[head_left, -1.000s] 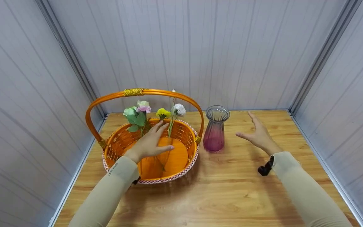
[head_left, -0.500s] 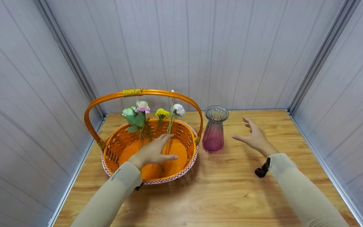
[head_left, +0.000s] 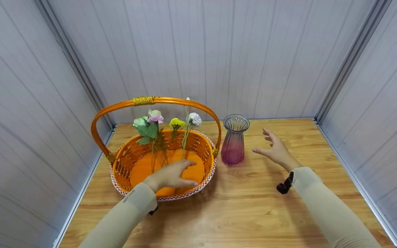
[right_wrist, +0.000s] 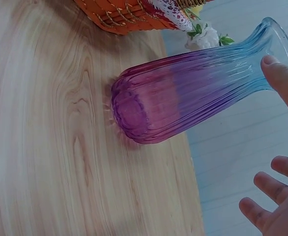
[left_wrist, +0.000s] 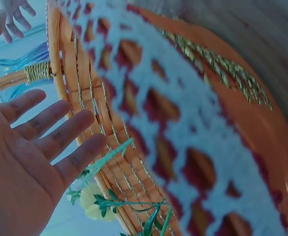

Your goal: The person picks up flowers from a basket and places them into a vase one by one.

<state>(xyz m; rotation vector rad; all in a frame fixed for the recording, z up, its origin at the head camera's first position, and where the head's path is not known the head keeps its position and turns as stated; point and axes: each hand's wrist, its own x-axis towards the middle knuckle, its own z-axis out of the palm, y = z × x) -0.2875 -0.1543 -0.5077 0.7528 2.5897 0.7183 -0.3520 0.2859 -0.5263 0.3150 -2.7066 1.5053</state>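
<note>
My left hand (head_left: pixel 172 175) hovers over the near part of an orange wicker basket (head_left: pixel 122 186), fingers spread and holding nothing. Flowers lean against the basket's far side: a green and pink bunch (head_left: pixel 148 125), a yellow flower (head_left: pixel 177 123) and a white carnation (head_left: pixel 194 119). Right of the basket stands a ribbed glass vase (head_left: pixel 233 144), grey at the neck and pink at the base. My right hand (head_left: pixel 277 150) is just right of the vase, apart from it, with thumb and fingers spread. The left wrist view shows the lace-trimmed basket rim (left_wrist: pixel 183 118) close by.
A wooden table (head_left: pixel 246 213) carries everything. Pale panel walls (head_left: pixel 198 51) close it in at the back and both sides. The basket's tall arched handle (head_left: pixel 174 100) rises over the flowers.
My left hand has drawn back from the flowers toward the near rim of the basket. My right hand has shifted slightly left, nearer the vase, its fingers bending a little.
</note>
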